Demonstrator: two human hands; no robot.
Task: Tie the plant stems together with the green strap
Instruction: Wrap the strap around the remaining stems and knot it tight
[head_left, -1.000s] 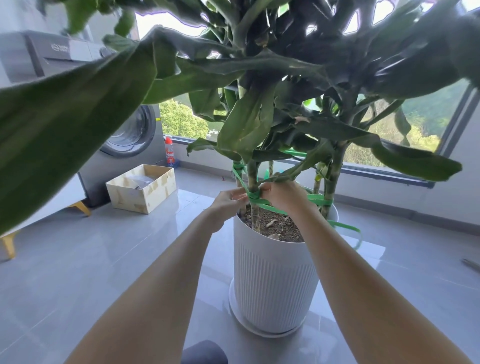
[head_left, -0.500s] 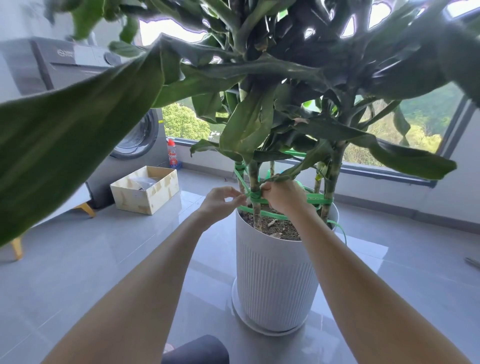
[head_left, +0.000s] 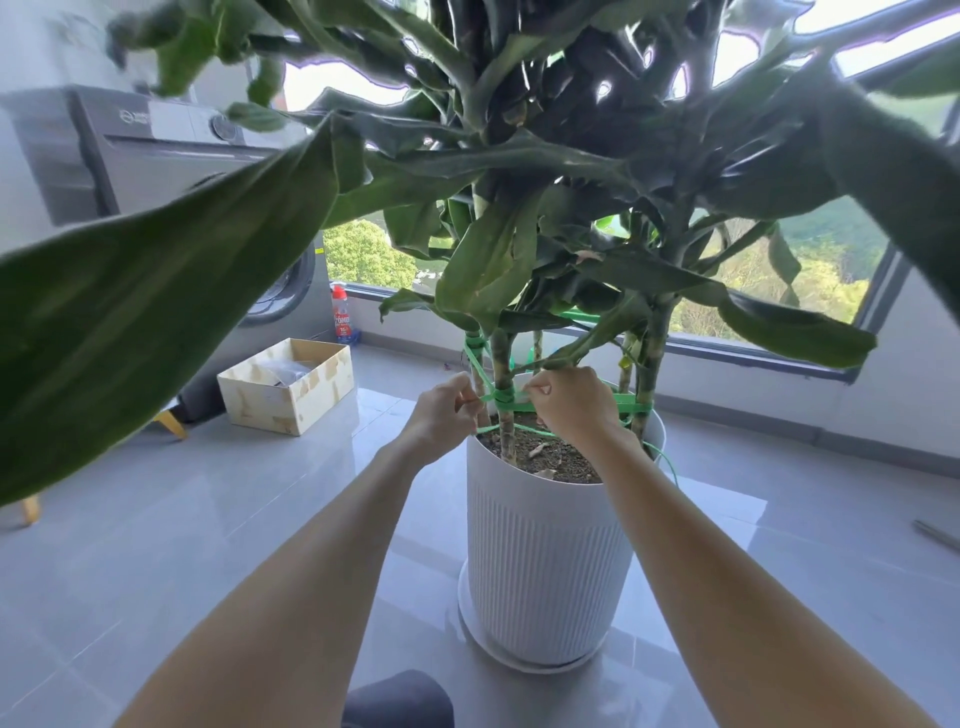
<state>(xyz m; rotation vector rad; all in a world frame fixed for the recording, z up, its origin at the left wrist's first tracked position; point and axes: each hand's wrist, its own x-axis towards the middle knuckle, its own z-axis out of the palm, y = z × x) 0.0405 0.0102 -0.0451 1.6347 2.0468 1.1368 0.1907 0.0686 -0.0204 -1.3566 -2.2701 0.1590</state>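
Note:
A tall leafy plant with several cane-like stems (head_left: 503, 374) grows from soil in a white ribbed pot (head_left: 545, 561). A green strap (head_left: 503, 397) is wound round the front stem and runs right to the far stems (head_left: 631, 402); a thin loose end trails over the pot's right rim. My left hand (head_left: 441, 410) pinches the strap just left of the front stem. My right hand (head_left: 569, 402) grips the strap on the stem's right side, knuckles toward me.
A grey washing machine (head_left: 156, 171) stands at the left, with a small open wooden box (head_left: 285, 392) and a red-capped bottle (head_left: 340, 314) beside it. Large leaves hang across the upper view. A wide window runs behind. Grey floor tiles surround the pot.
My left hand has drawn slightly left from the stem, pulling its strap end taut. My right hand stays at the stem. The camera has shifted a little.

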